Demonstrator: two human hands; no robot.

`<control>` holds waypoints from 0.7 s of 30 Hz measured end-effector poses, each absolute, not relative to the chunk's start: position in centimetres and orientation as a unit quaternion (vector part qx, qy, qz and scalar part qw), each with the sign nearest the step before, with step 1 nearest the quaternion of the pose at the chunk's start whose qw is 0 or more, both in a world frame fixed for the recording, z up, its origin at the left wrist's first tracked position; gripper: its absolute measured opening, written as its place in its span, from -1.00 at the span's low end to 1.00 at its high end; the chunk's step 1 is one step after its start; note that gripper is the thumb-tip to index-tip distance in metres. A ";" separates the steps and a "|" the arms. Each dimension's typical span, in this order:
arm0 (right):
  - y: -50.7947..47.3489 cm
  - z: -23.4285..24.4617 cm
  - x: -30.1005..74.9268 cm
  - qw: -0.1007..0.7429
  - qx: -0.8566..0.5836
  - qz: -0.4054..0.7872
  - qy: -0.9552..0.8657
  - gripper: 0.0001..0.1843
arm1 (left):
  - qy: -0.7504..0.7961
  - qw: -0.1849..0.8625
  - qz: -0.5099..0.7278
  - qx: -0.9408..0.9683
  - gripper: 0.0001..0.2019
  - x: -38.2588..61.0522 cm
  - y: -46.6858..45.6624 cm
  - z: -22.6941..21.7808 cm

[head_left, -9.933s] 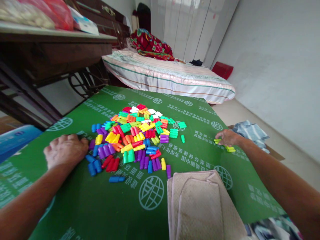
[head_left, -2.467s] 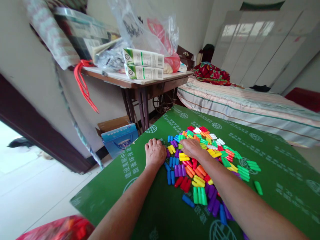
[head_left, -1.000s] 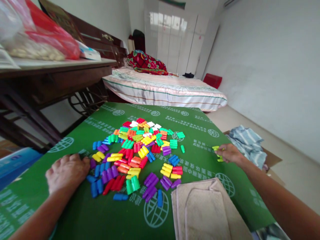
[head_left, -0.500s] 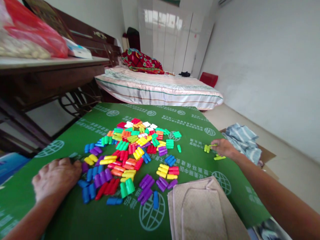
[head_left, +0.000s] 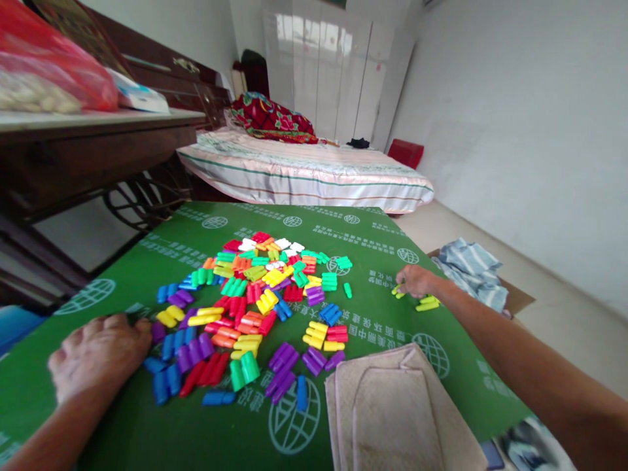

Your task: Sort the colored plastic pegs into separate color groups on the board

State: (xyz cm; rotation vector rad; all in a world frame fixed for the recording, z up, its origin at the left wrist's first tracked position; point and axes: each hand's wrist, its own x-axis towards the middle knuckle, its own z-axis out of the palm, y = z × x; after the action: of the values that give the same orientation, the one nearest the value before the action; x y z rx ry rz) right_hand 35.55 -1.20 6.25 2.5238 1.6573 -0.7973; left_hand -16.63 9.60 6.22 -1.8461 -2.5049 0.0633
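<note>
Both grips are unclear to me. The left hand rests beside the colourful pile; across open green tabletop, the right hand touches lime pieces near the edge.

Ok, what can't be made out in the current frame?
All in the head view:
Whether the right hand grips the yellow-green pieces: the hand covers it.
Underside of the left hand: hidden by the hand itself.
Tan folded pad: near end cut off by the bottom edge.
Red bag: cut off by the left edge.
Far lettering on the green board: too small to read.
</note>
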 end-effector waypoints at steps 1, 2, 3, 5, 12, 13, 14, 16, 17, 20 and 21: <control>-1.3 6.3 35.4 0.008 0.805 -0.258 0.535 -0.79 | -0.805 0.010 0.019 -0.593 -0.37 -16.5 9.5 6.4; -1.3 6.3 35.2 0.007 0.801 -0.260 0.539 -0.81 | -0.805 0.006 0.019 -0.593 -0.36 -16.4 9.4 6.5; -1.4 6.2 35.0 0.005 0.797 -0.263 0.544 -0.81 | -0.807 0.001 0.020 -0.591 -0.36 -16.3 9.3 6.6; -1.6 6.1 34.8 0.002 0.788 -0.271 0.553 -0.77 | -0.806 -0.007 0.024 -0.591 -0.36 -16.4 9.3 6.7; -1.8 6.2 36.3 0.010 0.777 -0.251 0.577 -0.75 | -0.789 -0.009 -0.002 -0.615 -0.36 -17.2 9.7 6.2; -1.9 6.4 36.6 0.016 0.776 -0.241 0.582 -0.74 | -0.788 -0.008 -0.005 -0.616 -0.36 -17.2 9.7 6.2; -1.9 6.6 36.7 0.024 0.774 -0.230 0.590 -0.72 | -0.787 -0.009 -0.007 -0.616 -0.36 -17.2 9.6 6.3; -2.1 7.1 36.6 0.043 0.764 -0.211 0.609 -0.66 | -0.787 -0.009 -0.007 -0.617 -0.34 -17.0 9.4 6.5; -2.2 7.3 36.4 0.053 0.757 -0.201 0.620 -0.63 | -0.787 -0.010 -0.006 -0.617 -0.33 -16.9 9.3 6.6; -2.5 7.5 34.8 0.086 0.743 -0.166 0.643 -0.54 | -0.788 -0.019 0.000 -0.616 -0.31 -16.6 9.1 6.9; -2.6 7.4 34.1 0.098 0.744 -0.152 0.644 -0.55 | -0.788 -0.022 0.002 -0.616 -0.31 -16.7 9.2 6.9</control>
State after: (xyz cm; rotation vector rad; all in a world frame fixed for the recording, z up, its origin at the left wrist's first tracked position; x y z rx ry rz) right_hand 34.06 -2.58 7.40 2.2011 1.9055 -0.4503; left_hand -16.66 9.16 6.91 -1.9618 -2.5099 0.0066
